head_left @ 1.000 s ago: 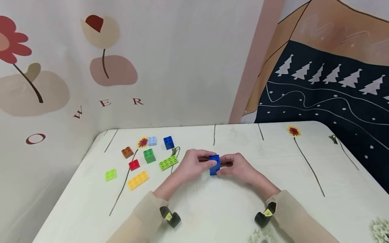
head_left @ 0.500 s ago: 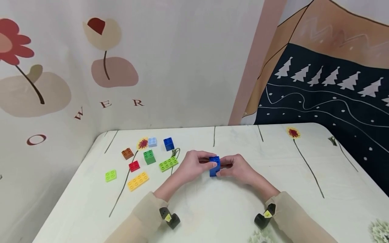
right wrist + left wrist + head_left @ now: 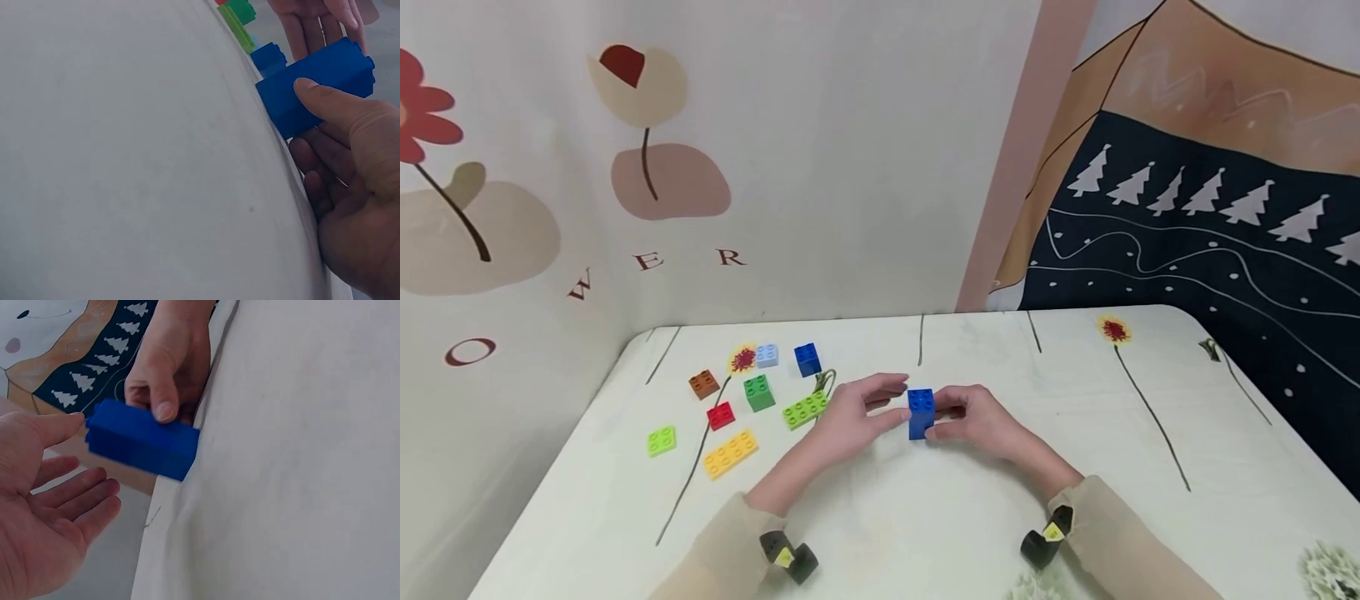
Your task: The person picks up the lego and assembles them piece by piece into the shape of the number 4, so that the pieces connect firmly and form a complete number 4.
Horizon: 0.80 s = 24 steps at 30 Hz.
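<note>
A tall blue block stack (image 3: 921, 417), studs up, stands upright near the middle of the table. My right hand (image 3: 981, 421) holds it from the right, thumb on the near face and fingers behind, as the right wrist view also shows. On the other side my left hand (image 3: 857, 415) has its thumb and fingers spread apart around nothing. In the left wrist view the left thumb and fingers of that hand (image 3: 50, 506) lie close to the studded end of the stack (image 3: 144, 437).
Left of the hands lie loose bricks: dark blue (image 3: 807, 360), light blue (image 3: 767, 356), green (image 3: 759, 392), long lime (image 3: 806, 410), brown (image 3: 703, 384), red (image 3: 720, 416), yellow (image 3: 731, 454) and small lime (image 3: 662, 441). A printed cloth covers the table (image 3: 895, 533).
My left hand has let go of the blue block stack, opening its fingers and moving slightly left. The right hand keeps its hold. The head view has shifted a little.
</note>
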{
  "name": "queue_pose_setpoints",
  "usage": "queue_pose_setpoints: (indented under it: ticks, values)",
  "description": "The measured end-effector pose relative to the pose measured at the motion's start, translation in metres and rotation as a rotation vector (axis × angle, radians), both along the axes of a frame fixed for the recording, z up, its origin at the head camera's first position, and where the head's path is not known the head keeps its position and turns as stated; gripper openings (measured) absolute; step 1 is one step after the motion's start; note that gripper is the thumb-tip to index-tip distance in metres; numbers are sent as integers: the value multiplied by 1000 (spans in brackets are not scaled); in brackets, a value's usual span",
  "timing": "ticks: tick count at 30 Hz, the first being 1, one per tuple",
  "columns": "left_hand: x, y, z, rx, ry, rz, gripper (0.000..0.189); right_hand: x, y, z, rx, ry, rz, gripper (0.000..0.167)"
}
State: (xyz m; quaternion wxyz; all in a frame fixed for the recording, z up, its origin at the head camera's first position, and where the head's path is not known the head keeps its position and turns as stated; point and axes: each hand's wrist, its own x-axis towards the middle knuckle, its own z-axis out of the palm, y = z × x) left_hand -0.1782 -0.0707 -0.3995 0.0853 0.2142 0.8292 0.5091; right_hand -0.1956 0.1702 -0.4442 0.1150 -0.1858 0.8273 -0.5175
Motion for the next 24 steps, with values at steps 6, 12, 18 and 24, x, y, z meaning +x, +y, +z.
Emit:
queue_pose_setpoints:
  ticks: [6,12,18,24]
  values:
    - [3,-34,10,-31,-17,96,48,0,-1,3,26,-4,0,36]
    - [7,-74,13,-48,2,155,45,1,-1,3,35,1,7,43]
    - [16,-109,12,-92,22,222,42,3,-2,3,1,48,14,43]
    - [14,-121,2,-103,-9,269,41,6,0,6,-1,61,-17,42]
